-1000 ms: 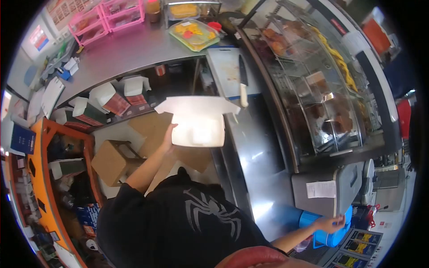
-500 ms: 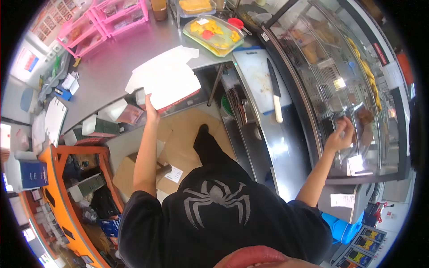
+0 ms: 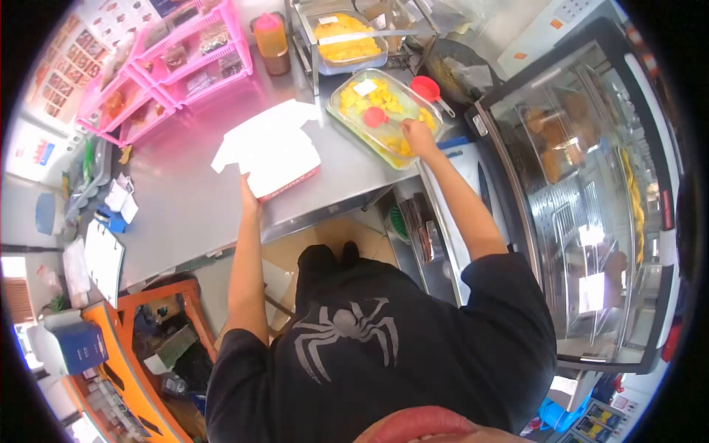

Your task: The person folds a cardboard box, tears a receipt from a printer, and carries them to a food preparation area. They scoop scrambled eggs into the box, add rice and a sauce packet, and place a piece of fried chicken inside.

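Observation:
My left hand grips the near left edge of an open white takeout box with a red-printed side, at the steel table's front edge. My right hand is over the right side of a clear tray holding yellow food pieces. Its fingers are curled closed; whatever they hold, if anything, is hidden. Inside the tray lie a small red scoop and a white slip of paper. A red measuring cup with a pale handle rests just beyond the tray.
Pink baskets and a sauce bottle stand at the back. A second tray of yellow food sits in a metal rack. To the right are a glass display case and a cutting board with a knife.
My right hand has gone from beside the glass case to the tray of yellow food. The body has moved closer to the table, the box still in my left hand.

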Tool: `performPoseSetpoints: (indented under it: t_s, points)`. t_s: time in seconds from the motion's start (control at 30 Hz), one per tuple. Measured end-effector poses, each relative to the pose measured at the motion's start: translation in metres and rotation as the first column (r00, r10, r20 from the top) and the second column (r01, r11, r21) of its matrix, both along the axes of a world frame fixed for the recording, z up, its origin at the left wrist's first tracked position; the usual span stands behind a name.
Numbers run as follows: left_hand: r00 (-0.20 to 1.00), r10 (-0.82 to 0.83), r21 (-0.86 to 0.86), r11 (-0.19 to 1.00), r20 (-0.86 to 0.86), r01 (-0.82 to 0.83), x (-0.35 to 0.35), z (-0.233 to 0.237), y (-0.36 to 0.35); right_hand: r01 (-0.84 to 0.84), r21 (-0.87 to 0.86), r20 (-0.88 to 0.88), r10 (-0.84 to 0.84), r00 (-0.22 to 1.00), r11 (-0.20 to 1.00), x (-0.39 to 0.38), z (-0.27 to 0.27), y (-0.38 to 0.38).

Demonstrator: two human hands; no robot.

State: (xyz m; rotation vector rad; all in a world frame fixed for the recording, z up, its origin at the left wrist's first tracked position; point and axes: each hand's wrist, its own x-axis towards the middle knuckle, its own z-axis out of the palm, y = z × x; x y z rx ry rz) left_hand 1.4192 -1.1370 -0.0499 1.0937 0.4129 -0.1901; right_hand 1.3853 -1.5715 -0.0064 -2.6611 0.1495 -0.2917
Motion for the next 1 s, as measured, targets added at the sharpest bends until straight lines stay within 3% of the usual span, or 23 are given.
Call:
performPoseSetpoints:
  t_s: [0.07,0.17,0.27,0.37,0.47,0.57,0.67,0.77,0.9,0.93,1.0]
  points:
    - [0.997,-0.039,-0.078,0.996,0.062,0.044,0.025,-0.013,0.003,0.084,-0.142,-0.104,-0.099,0.99,0.986,0.035,-0.028,-0.009]
    - [0.999,-0.039,0.138,0.99,0.02,0.035,0.059,-0.036,0.013,0.205,-0.245,-0.254,-0.267,0.93,0.948,0.046,-0.042,-0.009]
    - [0.95,-0.297,0.597,0.782,0.101,0.181,0.087,-0.048,0.031,0.179,-0.212,-0.248,-0.23,0.941,0.961,0.046,-0.045,-0.005]
    - [0.906,-0.423,0.712,0.643,0.024,0.281,0.095,-0.043,0.038,0.146,-0.323,-0.204,-0.22,0.954,0.935,0.041,-0.031,0.007]
    - [0.944,-0.322,0.632,0.747,0.072,0.207,0.087,-0.012,0.028,0.183,-0.378,-0.165,-0.261,0.951,0.907,0.038,-0.033,0.014]
    - [0.955,-0.283,0.675,0.722,0.091,0.15,0.085,-0.013,0.034,0.207,-0.335,-0.017,-0.225,0.974,0.919,0.035,-0.031,0.017]
    - [0.95,-0.086,0.743,0.646,0.3,-0.176,0.062,0.015,0.028,0.179,-0.145,-0.161,-0.201,0.966,0.973,0.036,-0.01,0.021]
    - [0.854,-0.251,0.779,0.577,0.455,-0.245,0.042,0.043,0.013,-0.051,-0.345,-0.191,-0.017,0.981,0.937,0.032,-0.011,0.014]
    - [0.808,-0.566,0.65,0.678,0.164,0.343,0.029,0.07,-0.066,-0.2,-0.602,-0.151,0.137,0.979,0.773,0.021,-0.014,0.004]
    - [0.77,-0.632,0.55,0.676,0.091,0.49,0.03,0.067,-0.095,-0.227,-0.615,-0.128,0.188,0.974,0.755,0.021,-0.007,-0.001]
    - [0.686,-0.728,0.168,0.677,0.007,0.717,0.03,0.026,-0.147,-0.273,-0.638,-0.104,0.27,0.957,0.72,0.02,-0.006,-0.011]
